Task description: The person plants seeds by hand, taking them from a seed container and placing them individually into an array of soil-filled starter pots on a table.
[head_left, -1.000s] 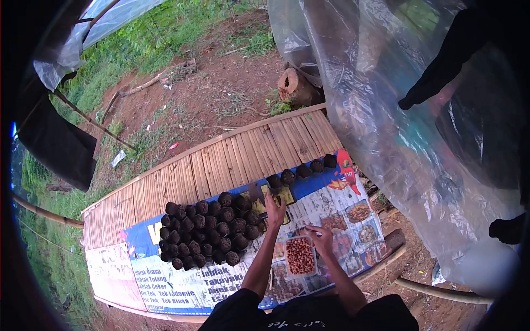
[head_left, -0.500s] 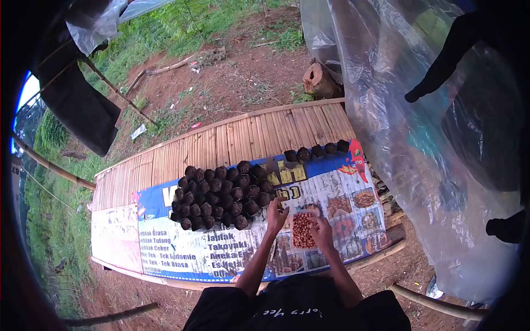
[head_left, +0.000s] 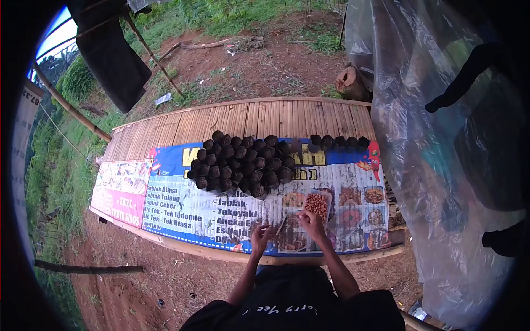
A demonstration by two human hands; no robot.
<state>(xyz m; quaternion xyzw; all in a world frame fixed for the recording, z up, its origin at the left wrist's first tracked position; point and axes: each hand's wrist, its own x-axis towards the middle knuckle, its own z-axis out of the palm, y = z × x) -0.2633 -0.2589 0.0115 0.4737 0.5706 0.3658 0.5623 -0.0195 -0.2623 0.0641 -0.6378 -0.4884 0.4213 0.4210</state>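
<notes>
A clear plastic tub (head_left: 329, 202) of reddish-brown seeds, like peanuts or beans, sits on the printed banner (head_left: 182, 220). My right hand (head_left: 312, 223) is at the tub's lower left edge, fingers drawn together; whatever they hold is too small to make out. My left hand (head_left: 261, 238) hovers over the banner's lower part, fingers apart and holding nothing I can see. Between the hands, a thin stick (head_left: 281, 225) lies on the banner. Beyond them stands a tight cluster of small black pots (head_left: 243, 163), apparently filled with dark soil.
Several more black pots (head_left: 339, 142) form a row at the banner's far right. The banner covers part of a bamboo-slat table (head_left: 248, 117). Clear plastic sheeting (head_left: 408, 165) hangs at the right, and a dark cloth (head_left: 110, 60) at upper left. A cut log (head_left: 350, 83) lies behind.
My left hand has drawn back from beside the pot cluster towards my body. The right hand has come out from over the seeds to the tub's near left edge. The view has shifted.
</notes>
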